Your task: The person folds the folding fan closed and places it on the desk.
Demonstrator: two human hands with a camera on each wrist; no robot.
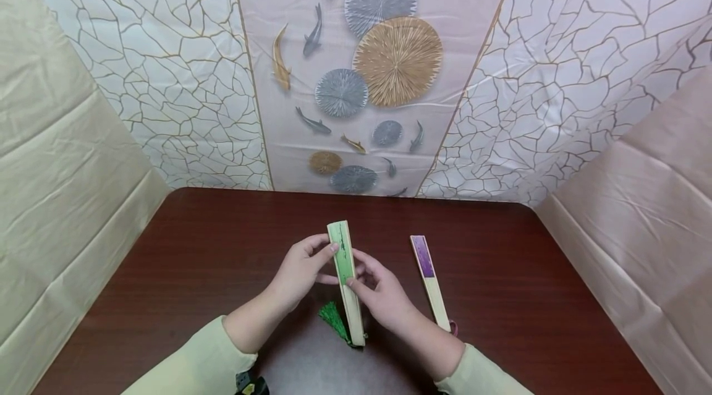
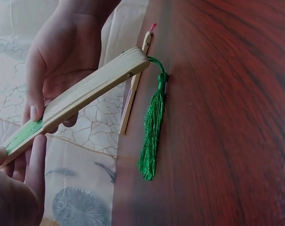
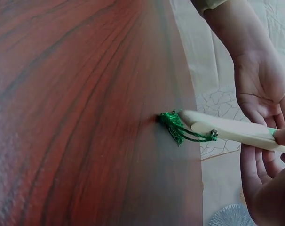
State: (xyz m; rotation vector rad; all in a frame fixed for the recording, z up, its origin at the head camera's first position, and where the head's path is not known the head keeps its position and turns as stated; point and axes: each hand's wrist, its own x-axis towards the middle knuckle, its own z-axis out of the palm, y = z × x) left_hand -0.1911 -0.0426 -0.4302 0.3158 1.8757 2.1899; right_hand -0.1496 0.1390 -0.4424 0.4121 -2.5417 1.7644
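Note:
A folded hand fan [image 1: 351,308] with pale bamboo ribs and a green leaf is held slanting above the table in both hands. My left hand [image 1: 297,271] pinches its green upper part, thumb on the front face. Around the middle, where green meets bare bamboo, my right hand [image 1: 385,293] grips it with the thumb in front and fingers behind. A green tassel [image 2: 154,129] hangs by a cord from the pivot end. To the right of the hands lies a second folded fan [image 1: 436,302] with a purple leaf, touched by neither hand.
The dark red-brown wooden table [image 1: 222,228] has rounded far corners. Patterned cloth [image 1: 345,148] with fish and round leaf shapes hangs behind it, and beige cloth covers both sides. A small black object [image 1: 252,386] shows at the near edge by the left sleeve.

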